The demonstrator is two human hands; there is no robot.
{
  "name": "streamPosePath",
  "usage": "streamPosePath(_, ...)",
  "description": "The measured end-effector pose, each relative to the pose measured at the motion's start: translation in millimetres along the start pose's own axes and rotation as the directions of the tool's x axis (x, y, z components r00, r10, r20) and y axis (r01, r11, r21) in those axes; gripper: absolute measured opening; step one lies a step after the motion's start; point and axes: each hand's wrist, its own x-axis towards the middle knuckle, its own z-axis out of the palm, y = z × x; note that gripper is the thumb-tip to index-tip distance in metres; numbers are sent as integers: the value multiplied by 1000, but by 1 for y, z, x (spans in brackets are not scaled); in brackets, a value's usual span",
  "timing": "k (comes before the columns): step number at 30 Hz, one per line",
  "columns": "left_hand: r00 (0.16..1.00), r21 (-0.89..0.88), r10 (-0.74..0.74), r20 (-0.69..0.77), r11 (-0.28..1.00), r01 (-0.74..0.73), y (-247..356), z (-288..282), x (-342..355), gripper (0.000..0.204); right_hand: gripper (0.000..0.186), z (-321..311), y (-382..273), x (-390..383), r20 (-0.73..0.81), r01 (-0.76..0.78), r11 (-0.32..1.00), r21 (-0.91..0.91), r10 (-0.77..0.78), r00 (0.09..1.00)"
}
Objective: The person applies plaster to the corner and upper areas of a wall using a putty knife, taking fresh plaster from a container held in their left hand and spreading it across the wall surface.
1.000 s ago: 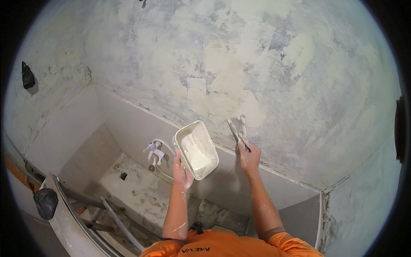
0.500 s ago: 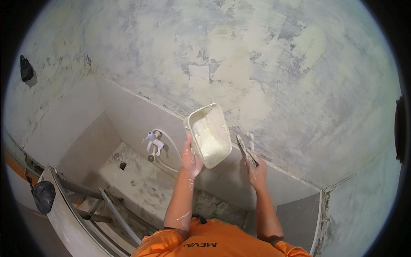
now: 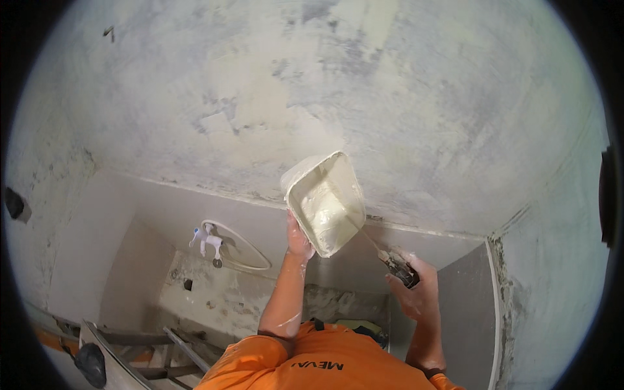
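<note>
My left hand [image 3: 299,239] is closed on a white rectangular tub [image 3: 328,205], holding it tilted so that its inside faces me. Cream-coloured putty coats the tub's walls and lies in its lower part. To the right of the tub, my right hand [image 3: 419,289] grips a putty knife [image 3: 398,266] by its dark, putty-smeared handle. The thin blade points up and left toward the tub's right rim; whether it touches is unclear. Beyond both hands rises a wall [image 3: 260,91] with patchy putty on it. White smears mark my left hand and forearm.
A white tap [image 3: 209,240] with a hose [image 3: 250,266] is on the lower tiled wall at the left. Metal ladder-like rails [image 3: 185,348] and a black bag [image 3: 91,364] stand at lower left. A ledge [image 3: 448,231] runs along the wall to the right corner.
My view has shifted. The tub is slightly farther right and turned. My right hand has moved right and down, and the knife blade now points at the tub's rim.
</note>
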Motion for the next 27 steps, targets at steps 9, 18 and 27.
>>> streamPosePath(9,965,457,-260,-31,855,245,-40,-2,1,74,46,32,1,16,-238,216,852,-477,-361,902)
streamPosePath(18,946,174,-293,-139,933,314,6,24,-7,80,42,25,2,19,108,337,789,-514,-330,938)
streamPosePath(27,957,174,-215,-193,953,249,29,22,-14,79,36,38,12,29,107,404,689,-602,-431,896)
